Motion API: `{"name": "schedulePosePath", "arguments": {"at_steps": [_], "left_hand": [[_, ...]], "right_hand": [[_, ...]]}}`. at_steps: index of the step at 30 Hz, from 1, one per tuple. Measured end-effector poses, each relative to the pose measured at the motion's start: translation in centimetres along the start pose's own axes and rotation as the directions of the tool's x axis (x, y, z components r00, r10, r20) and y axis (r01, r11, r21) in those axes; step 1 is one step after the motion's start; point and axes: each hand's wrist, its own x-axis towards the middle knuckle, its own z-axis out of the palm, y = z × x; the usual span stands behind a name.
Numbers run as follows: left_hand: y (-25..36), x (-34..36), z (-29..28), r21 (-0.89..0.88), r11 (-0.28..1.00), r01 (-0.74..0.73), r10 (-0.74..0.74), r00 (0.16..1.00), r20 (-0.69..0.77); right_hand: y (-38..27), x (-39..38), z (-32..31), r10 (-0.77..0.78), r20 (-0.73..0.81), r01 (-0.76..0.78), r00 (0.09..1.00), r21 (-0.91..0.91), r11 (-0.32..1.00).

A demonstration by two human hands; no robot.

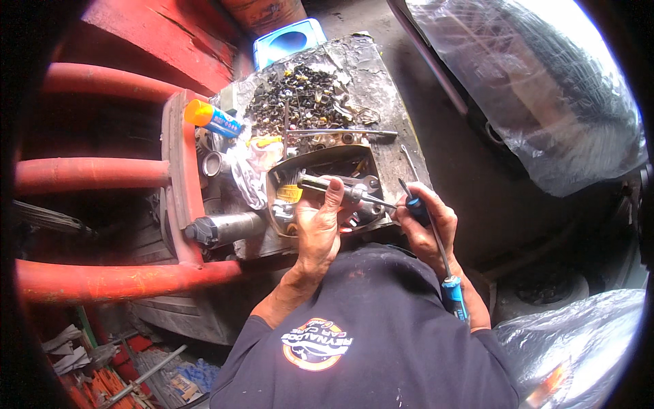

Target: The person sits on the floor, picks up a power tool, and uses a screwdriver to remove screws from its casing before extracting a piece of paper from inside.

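Tool-holding seems the step now: left hand (319, 226) grips a long gray tool (352, 193), right hand (422, 237) holds blue-handled screwdrivers (452, 292). Next move needs careful holding, I'd say.

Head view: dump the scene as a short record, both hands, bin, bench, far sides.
Left hand: closed on a cylindrical tool, thin shaft pointing toward the right hand
Right hand: holding two blue-handled screwdrivers
Bin: open, loose tools inside, partly hidden by the left hand
Bench: heap of small parts, white cloth, orange-capped blue can
Far left: red frame
Far right: clear plastic sheeting
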Motion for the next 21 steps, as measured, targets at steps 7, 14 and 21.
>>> {"name": "schedulePosePath", "arguments": {"at_steps": [7,14,21], "left_hand": [[0.5,0.5,-1.1,-0.017,0.996,0.087,-0.086,0.995,0.052],[1.8,2.8,-2.1,-0.353,0.933,0.074,-0.107,0.991,-0.074],[0.3,0.3,1.0,-0.382,0.873,0.304,-0.31,0.95,0.046]], "right_hand": [[0.3,-0.5,0.4,0.134,-0.088,-0.122,0.987,0.137,0.983],[0.1,-0.3,0.5,0.222,-0.099,-0.173,0.97,0.362,0.916],[-0.4,0.9,0.6,0.288,-0.125,-0.185,0.95,0.517,0.835]]}}
